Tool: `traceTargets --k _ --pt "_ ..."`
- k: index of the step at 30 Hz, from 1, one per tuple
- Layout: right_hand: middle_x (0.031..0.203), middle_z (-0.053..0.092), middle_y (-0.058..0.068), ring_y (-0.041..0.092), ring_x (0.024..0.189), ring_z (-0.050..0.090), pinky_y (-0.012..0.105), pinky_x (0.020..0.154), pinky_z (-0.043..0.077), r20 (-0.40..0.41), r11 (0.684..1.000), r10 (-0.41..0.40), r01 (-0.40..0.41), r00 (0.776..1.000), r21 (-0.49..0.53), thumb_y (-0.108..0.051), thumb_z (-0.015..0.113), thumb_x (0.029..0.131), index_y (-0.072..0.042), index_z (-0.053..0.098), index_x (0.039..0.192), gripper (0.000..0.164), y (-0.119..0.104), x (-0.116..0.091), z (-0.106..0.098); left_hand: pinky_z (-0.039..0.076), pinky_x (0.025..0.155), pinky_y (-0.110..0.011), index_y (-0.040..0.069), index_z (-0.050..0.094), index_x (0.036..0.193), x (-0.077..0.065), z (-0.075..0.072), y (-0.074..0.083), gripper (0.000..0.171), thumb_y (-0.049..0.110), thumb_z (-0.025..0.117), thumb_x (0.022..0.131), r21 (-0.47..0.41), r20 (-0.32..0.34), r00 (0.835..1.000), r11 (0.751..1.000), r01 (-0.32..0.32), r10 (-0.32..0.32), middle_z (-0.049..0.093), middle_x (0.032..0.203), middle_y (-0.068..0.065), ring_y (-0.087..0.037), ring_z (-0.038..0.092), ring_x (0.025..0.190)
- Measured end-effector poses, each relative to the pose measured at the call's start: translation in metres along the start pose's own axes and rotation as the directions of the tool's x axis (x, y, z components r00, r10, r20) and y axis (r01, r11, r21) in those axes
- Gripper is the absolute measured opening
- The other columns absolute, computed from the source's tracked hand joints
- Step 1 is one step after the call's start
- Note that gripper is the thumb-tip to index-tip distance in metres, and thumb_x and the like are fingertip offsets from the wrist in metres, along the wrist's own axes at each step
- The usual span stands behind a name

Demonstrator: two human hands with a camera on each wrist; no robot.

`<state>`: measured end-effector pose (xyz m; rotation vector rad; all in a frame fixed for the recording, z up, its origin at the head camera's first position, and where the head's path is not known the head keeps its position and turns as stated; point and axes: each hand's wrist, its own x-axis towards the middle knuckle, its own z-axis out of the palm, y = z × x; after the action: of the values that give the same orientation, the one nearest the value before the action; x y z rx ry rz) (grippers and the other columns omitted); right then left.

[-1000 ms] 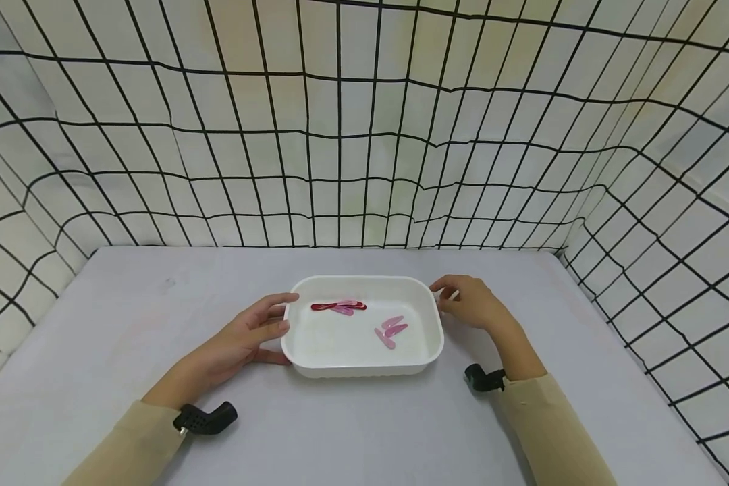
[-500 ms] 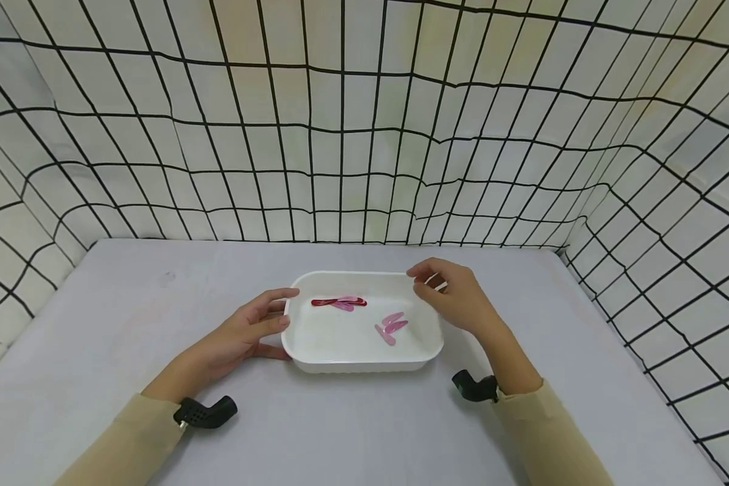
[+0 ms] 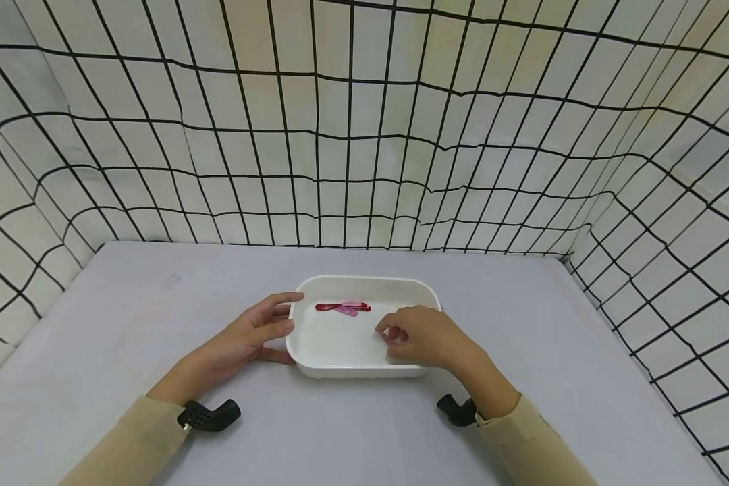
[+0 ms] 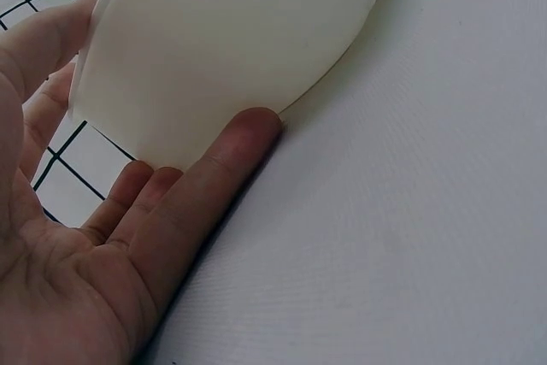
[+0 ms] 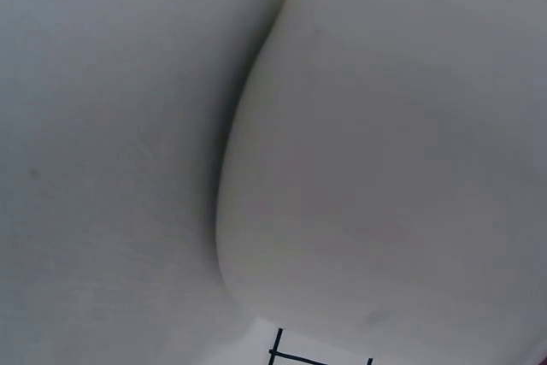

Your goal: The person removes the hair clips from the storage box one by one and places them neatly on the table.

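Observation:
In the head view, a white tray (image 3: 331, 347) sits on the table with hair clips inside. Red hair clips (image 3: 326, 307) and pink ones (image 3: 347, 311) lie together near its far wall. My left hand (image 3: 246, 337) is spread against the tray's left end, a fingertip over the rim. The left wrist view has these fingers (image 4: 209, 173) touching the tray's outer wall (image 4: 222, 40). My right hand (image 3: 431, 337) reaches over the tray's right part, thumb and forefinger apart around a bit of pink clip (image 3: 390, 338). It hides the other clips there.
A white cloth-covered table (image 3: 188, 290) surrounds the tray. Black wire mesh (image 3: 349, 182) stands at the back and along both sides. A small black camera is worn on each wrist. The right wrist view is filled by the tray's outer wall (image 5: 367, 168) and tabletop.
My right hand has moved from beyond the tray's right rim, over its far right corner, down and left to the pink clips. My left hand has stayed at the left end.

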<state>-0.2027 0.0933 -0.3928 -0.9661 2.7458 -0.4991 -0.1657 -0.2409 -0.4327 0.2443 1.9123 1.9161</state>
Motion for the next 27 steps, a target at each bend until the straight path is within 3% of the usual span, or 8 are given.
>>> traceTargets --k 13,20,27 --pt "0.079 0.060 -0.019 0.003 0.076 0.054 0.024 0.069 0.047 0.029 0.997 0.038 -0.037 0.999 -0.061 -0.021 0.079 0.080 -0.026 0.076 0.110 0.031 0.0022 -0.0019 0.0045 0.058 0.087 -0.055 0.015 0.028 0.156 0.0041 0.0028 0.0004 0.058 0.015 0.054 0.104 -0.002 0.015 1.000 1.000 -0.005 0.005 0.026 0.155 -0.021 -0.034 0.053 0.124" --pt "0.077 0.058 -0.017 0.005 0.076 0.053 0.023 0.069 0.047 0.030 0.995 0.041 -0.038 0.999 -0.097 -0.017 0.080 0.077 -0.025 0.077 0.100 0.024 0.0007 0.0005 0.0047 0.058 0.086 -0.056 0.016 0.028 0.155 0.0020 0.0017 -0.0003 0.057 0.015 0.053 0.104 -0.003 0.010 1.000 1.000 -0.011 0.011 0.026 0.156 -0.018 -0.035 0.050 0.127" --pt "0.076 0.060 -0.017 0.004 0.075 0.055 0.021 0.068 0.049 0.040 0.998 0.031 -0.029 0.999 -0.052 -0.013 0.078 0.078 -0.023 0.076 0.090 0.017 0.0011 0.0024 0.0030 0.058 0.087 -0.056 0.016 0.029 0.155 0.0021 0.0002 -0.0026 0.056 0.015 0.053 0.104 -0.006 0.012 1.000 1.000 -0.019 0.019 0.027 0.156 -0.018 -0.034 0.049 0.128"
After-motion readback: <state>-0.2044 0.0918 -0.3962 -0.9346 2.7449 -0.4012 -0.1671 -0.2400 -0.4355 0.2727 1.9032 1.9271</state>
